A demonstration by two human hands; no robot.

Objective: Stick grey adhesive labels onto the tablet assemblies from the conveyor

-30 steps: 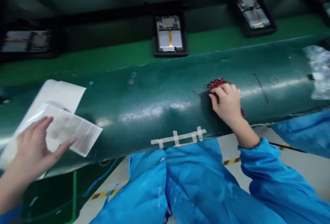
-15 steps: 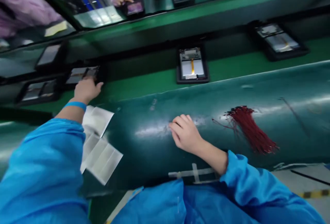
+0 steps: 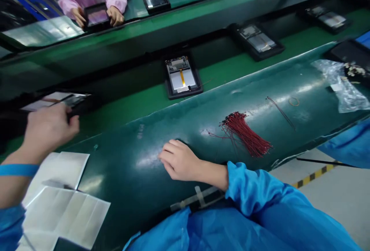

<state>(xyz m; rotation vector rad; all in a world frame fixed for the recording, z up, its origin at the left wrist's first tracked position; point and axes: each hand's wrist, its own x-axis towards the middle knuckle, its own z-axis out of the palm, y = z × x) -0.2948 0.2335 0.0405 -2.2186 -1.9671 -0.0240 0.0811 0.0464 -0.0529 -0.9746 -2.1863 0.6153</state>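
Left grip (image 3: 50, 126), head view: bare hand, blurred, knuckles up, over the near edge of a tablet (image 3: 56, 97); thumb out to the right, fingertips hidden, so I cannot tell whether they are closed on it.
Right grip (image 3: 179, 160): fingers bent and drawn narrowly together at the bench (image 3: 162, 120); I cannot tell whether anything is pinched inside.
Tablet: flat, rectangular, opened, on the green belt (image 3: 115, 122) at far left; long axis runs left to right, rising slightly rightward, the pale smooth part at left, the darker part at right.
Middle tablet (image 3: 182, 76): black frame, pale panels, orange strip; long axis runs away from the person, leaning left at the far end, circuit end farthest.
Wires (image 3: 249, 134): thin red strands in a dense bundle on the bench, right of the right grip, well apart from it; long axis slants from upper left to lower right, dark tips at upper left, a few strands straying left.
Bench: glossy, dark green, its surface rounded toward the person.
Sheets (image 3: 82, 214): white, thin, creased, overlapping below the left grip.
Bag (image 3: 343, 85): clear crumpled plastic at far right.
Band (image 3: 294, 101): thin tan loop, between wires and bag.
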